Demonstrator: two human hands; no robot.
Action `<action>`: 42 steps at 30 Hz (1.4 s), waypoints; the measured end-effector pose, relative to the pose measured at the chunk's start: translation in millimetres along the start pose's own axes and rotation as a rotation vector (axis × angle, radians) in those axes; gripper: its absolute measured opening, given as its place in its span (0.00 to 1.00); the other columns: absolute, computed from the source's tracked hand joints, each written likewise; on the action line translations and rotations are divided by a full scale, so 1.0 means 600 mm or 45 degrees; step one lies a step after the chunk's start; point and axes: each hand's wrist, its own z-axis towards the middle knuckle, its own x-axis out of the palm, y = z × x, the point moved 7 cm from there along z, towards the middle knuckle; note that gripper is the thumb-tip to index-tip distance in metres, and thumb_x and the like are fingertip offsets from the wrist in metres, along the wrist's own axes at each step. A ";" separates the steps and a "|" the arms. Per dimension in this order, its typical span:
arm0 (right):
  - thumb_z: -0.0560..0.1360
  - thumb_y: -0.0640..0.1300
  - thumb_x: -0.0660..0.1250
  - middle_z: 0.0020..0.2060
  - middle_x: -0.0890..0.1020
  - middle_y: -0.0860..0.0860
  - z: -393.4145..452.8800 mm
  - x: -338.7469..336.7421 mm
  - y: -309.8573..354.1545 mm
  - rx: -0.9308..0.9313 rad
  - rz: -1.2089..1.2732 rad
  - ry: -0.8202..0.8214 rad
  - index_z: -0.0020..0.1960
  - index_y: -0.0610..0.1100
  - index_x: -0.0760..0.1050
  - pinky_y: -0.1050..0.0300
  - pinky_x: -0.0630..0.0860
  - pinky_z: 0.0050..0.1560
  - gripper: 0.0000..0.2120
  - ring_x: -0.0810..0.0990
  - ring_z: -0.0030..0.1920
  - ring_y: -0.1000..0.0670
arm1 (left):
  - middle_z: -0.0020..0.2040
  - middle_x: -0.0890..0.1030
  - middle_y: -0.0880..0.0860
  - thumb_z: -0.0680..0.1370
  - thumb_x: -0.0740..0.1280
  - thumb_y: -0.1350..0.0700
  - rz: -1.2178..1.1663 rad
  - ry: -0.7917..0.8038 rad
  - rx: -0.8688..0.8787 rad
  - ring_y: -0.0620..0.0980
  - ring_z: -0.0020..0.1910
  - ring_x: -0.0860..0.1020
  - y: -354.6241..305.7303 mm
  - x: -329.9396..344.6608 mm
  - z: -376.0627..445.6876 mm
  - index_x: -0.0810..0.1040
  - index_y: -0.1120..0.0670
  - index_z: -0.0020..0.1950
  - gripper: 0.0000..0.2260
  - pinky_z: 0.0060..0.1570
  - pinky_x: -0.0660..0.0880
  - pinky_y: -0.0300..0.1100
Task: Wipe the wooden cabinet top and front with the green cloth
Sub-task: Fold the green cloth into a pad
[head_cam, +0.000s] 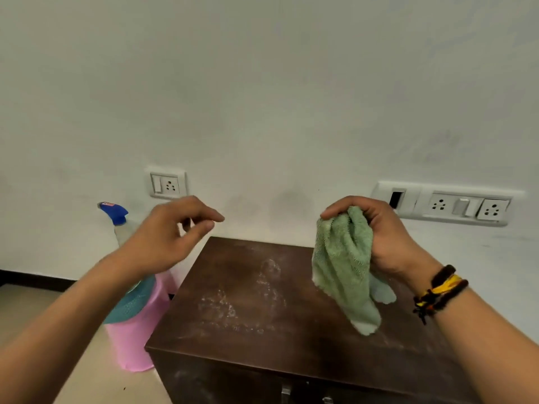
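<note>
A dark wooden cabinet (pixel 262 339) stands against the white wall, its top dusty with pale wet-looking spots in the middle. Part of its front with metal handles shows at the bottom edge. My right hand (pixel 379 237) is raised above the cabinet's right side and grips a bunched green cloth (pixel 341 263), which hangs down with its tip just over the top. My left hand (pixel 169 234) hovers above the cabinet's left rear corner, empty, fingers loosely curled and apart.
A pink bucket (pixel 137 339) with a teal cloth over its rim stands on the floor left of the cabinet. A spray bottle with a blue head (pixel 115 214) rises behind it. Wall sockets (pixel 167 185) and a socket strip (pixel 455 205) sit on the wall.
</note>
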 end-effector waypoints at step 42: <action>0.75 0.34 0.63 0.43 0.87 0.45 0.055 0.258 -0.138 0.536 -0.005 0.176 0.46 0.44 0.84 0.44 0.82 0.54 0.11 0.85 0.48 0.43 | 0.37 0.71 0.45 0.77 0.64 0.41 0.978 0.080 -0.055 0.50 0.31 0.75 -0.055 0.069 -0.073 0.70 0.48 0.44 0.12 0.26 0.73 0.46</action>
